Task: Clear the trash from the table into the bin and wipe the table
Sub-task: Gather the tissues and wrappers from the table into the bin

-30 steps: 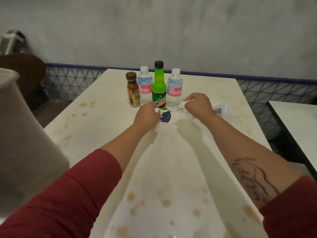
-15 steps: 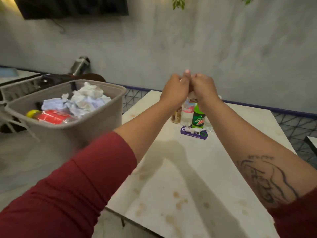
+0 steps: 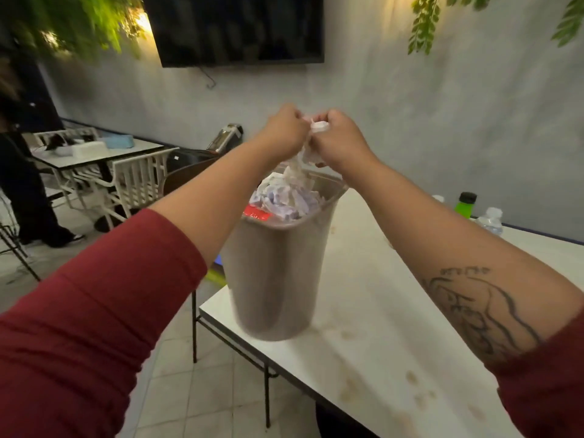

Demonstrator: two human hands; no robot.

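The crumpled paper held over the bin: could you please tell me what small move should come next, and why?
Probably open both hands and let it fall: left hand and right hand grip the crumpled paper directly above the open, heaped bin.

The bin is matt grey-brown plastic, heaped with crumpled white paper. The desk has a smooth, stained white top on thin black metal legs.

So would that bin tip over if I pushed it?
Probably quite easily: the bin is tall and narrower at its base than its rim. It's likely light, holding mostly crumpled paper. It seems to sit at the table corner, so it might fall off.
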